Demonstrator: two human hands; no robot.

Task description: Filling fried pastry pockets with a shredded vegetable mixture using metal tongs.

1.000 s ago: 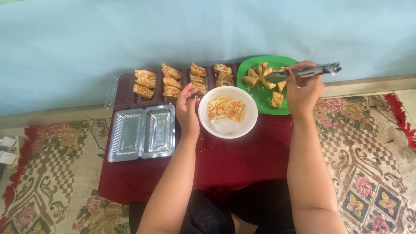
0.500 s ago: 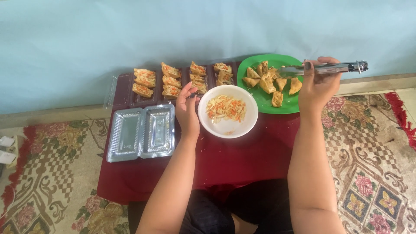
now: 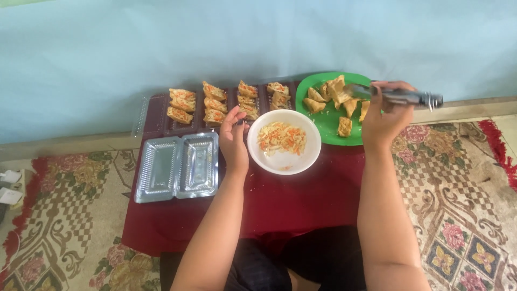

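Tofu pieces (image 3: 338,105): roughly seven unfilled ones sit on the green plate (image 3: 323,126) at the table's back right. About ten filled pieces (image 3: 215,102) are lined up on the dark tray (image 3: 156,121) to its left, so most look done. Right hand (image 3: 383,116) fingers are closed around metal tongs (image 3: 396,97), tips pinching one plate piece. Left hand (image 3: 232,141) rests beside the white bowl (image 3: 284,141) of shredded vegetable filling, fingers loosely curled; can't tell if holding anything. Clear clamshell box (image 3: 176,167) lies open, nothing inside.

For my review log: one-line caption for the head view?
Right hand grips tongs over fried pieces on green plate; left hand beside white bowl.
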